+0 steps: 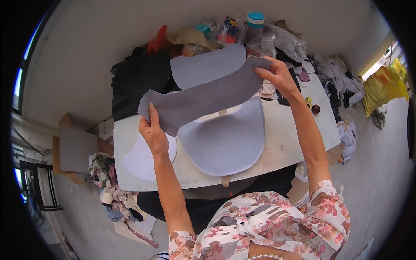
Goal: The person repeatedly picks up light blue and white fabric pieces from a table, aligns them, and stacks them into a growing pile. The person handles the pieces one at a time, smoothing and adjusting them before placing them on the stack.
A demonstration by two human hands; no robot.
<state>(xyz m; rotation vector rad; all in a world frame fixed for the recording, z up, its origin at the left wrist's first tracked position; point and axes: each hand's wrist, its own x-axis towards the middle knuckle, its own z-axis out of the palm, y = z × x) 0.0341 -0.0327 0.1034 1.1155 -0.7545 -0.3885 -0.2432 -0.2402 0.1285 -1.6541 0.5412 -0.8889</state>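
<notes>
A long curved piece of dark grey fabric (203,97) is stretched between my two hands above the table. My left hand (154,132) pinches its left end, thumb on top. The right end is gripped by my right hand (279,78), higher and farther away. Below the fabric lies a light grey rounded panel (223,141), its upper part partly covered from view. Behind the held piece rests another light grey fabric piece (208,67). A white rounded piece (143,160) lies at the left, under my left wrist.
Black fabric (141,82) covers the table's far left. Clear plastic bags, a blue-lidded jar (255,20) and an orange-red cloth (160,41) crowd the back. A small dark round object (315,109) sits at the right of the white table (299,143). Cloth scraps (117,197) and a yellow bag (383,89) flank it.
</notes>
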